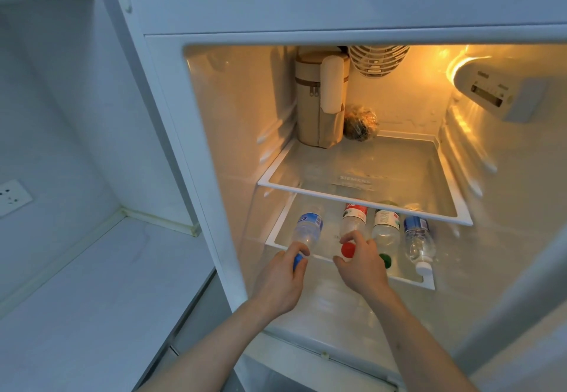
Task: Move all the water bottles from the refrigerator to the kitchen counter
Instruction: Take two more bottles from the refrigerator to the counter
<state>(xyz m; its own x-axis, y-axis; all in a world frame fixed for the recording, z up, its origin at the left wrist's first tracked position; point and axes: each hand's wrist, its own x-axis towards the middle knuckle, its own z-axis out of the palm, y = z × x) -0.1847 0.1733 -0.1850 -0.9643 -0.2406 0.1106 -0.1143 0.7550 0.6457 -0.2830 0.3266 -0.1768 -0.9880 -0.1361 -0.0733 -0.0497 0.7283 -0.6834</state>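
Lit refrigerator (352,100) shelf (408,276) — left hand (283,278) around blue-capped bottle (306,230), right hand (360,264) pinching red-capped bottle (352,222).

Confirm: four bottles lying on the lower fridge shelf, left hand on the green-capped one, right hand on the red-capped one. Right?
Not quite. The head view shows the left hand gripping the blue-capped bottle, not the green-capped bottle, which nobody touches. The rest holds: four bottles lie on the lower shelf, and the right hand is on the red-capped bottle.

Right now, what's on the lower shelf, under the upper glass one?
Four water bottles lie on the lower shelf, caps forward: blue cap, red cap, green cap, white cap. The upper shelf covers their bases; anything behind them is hidden.
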